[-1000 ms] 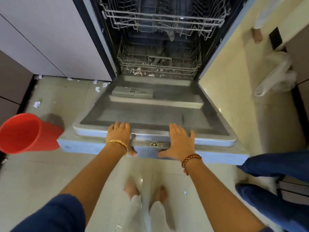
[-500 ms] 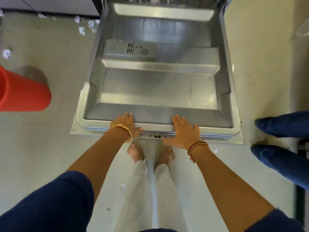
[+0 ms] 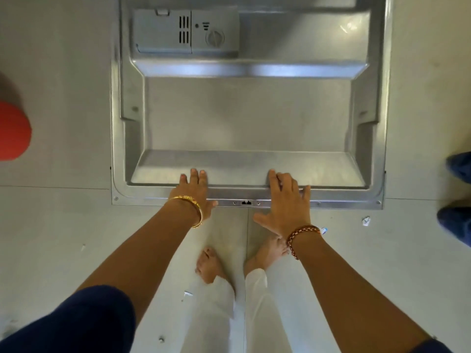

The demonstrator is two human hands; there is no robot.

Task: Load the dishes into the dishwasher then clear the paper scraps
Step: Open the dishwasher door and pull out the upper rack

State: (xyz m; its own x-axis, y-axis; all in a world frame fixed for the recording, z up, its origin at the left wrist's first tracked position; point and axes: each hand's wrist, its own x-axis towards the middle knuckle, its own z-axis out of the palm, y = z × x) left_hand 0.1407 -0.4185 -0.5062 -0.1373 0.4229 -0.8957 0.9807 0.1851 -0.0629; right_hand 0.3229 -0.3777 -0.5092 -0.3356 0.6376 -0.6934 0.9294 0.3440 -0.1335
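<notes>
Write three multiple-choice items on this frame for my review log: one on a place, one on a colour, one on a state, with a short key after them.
1. Where do both hands rest?
A. On the front edge of the dishwasher door
B. On the detergent dispenser
C. On the red container

2. What colour is the bangle on the left wrist?
A. Silver
B. Gold
C. Green

3. How is the right hand?
A. Curled into a fist
B. Pinching a paper scrap
C. Flat with straight fingers

Key:
1 A: the left hand and the right hand lie over the front edge of the dishwasher door, far from the detergent dispenser and the red container.
2 B: the bangle shines gold.
3 C: its fingers lie straight on the rim, and the nearest paper scrap sits on the floor.
</notes>
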